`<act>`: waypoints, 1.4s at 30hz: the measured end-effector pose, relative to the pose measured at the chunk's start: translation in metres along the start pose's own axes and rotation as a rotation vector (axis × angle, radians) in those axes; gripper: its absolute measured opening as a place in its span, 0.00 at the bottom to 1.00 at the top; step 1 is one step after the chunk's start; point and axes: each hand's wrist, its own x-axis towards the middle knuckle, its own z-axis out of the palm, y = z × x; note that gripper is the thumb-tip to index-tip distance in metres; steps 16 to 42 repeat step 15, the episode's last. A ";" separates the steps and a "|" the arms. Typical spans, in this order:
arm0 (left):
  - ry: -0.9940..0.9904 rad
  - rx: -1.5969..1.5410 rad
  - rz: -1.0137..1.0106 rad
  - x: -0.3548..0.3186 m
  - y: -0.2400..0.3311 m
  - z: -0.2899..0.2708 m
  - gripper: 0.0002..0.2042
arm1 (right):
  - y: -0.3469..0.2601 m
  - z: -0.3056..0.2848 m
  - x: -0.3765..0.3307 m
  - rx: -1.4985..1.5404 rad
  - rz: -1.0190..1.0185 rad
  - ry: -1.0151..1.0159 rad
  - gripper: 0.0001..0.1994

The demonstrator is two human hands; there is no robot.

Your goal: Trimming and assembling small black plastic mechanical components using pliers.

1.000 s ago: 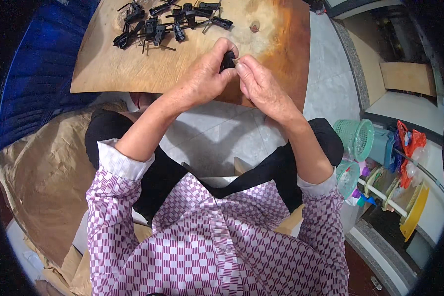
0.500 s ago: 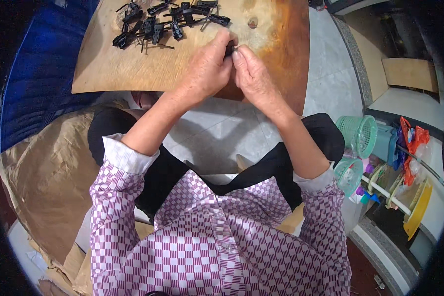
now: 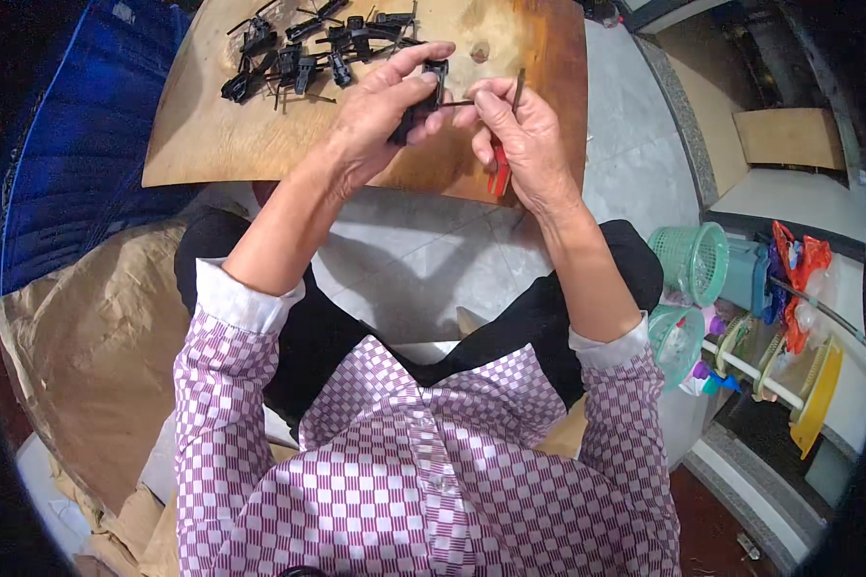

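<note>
Above the wooden table (image 3: 202,154), my left hand (image 3: 375,115) is closed around a small black plastic part (image 3: 436,75). From this part a thin black strip (image 3: 457,103) runs across to the fingertips of my right hand (image 3: 520,139), which pinch its end. A red-handled tool (image 3: 498,171) is also gripped in my right hand, its red end showing below the fingers and a thin dark end sticking up past them. The tool's middle is hidden, so its exact kind does not show. Several similar black plastic parts (image 3: 289,62) with thin strips lie loosely heaped at the table's far left.
Blue sheeting (image 3: 67,144) hangs at the left, over crumpled brown paper (image 3: 106,337). On the right are green plastic baskets (image 3: 688,260), a blue-grey bin (image 3: 741,274), red plastic bags (image 3: 799,279) and a rack with a yellow end (image 3: 818,399).
My hands were close together around a dark thing; now they are apart with the black strip between them. The red-handled tool has come into sight in my right hand.
</note>
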 end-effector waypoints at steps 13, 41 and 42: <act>-0.405 0.033 -0.137 -0.009 -0.005 -0.004 0.21 | -0.012 -0.010 -0.003 -0.039 0.167 -0.158 0.11; -0.254 0.274 -0.129 -0.011 -0.003 0.001 0.23 | -0.009 -0.013 -0.001 -0.106 0.173 -0.114 0.11; -0.254 0.274 -0.129 -0.011 -0.003 0.001 0.23 | -0.009 -0.013 -0.001 -0.106 0.173 -0.114 0.11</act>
